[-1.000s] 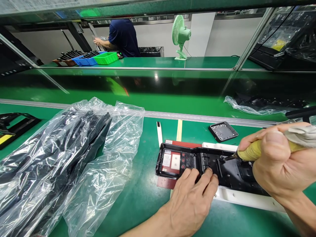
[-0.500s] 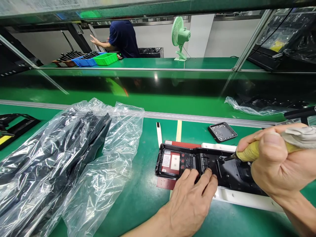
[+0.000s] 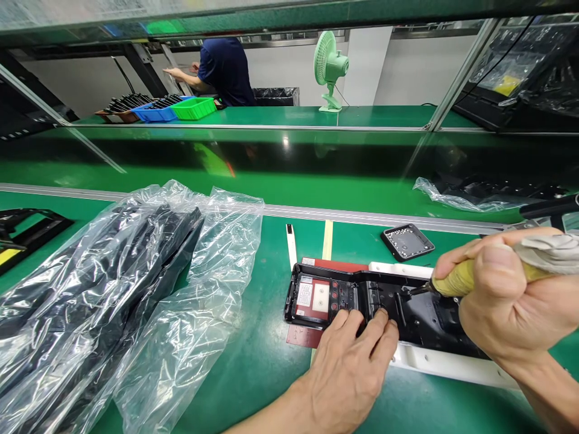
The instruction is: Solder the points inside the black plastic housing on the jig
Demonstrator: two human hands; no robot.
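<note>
A long black plastic housing point(image 3: 384, 295) lies in a white and dark-red fixture point(image 3: 434, 358) on the green bench. My left hand point(image 3: 353, 361) holds the housing at its near edge, fingertips curled over into it. My right hand point(image 3: 511, 295) is closed around a yellow electric screwdriver point(image 3: 455, 278), tilted almost flat. Its tip touches or nearly touches the inside of the housing; whether a screw sits under it I cannot tell. Just beyond is a small black tray point(image 3: 408, 241) of tiny screws.
Clear plastic bags point(image 3: 181, 313) over black parts cover the left side. A black frame point(image 3: 34, 232) lies at far left. Behind the rail are a green fan point(image 3: 332, 66), green and blue bins point(image 3: 194, 108) and a co-worker in dark blue point(image 3: 228, 69). A metal beam point(image 3: 289, 21) crosses overhead.
Both my hands, the screwdriver and the housing have hardly moved. Across the bench, the co-worker's hands have shifted slightly.
</note>
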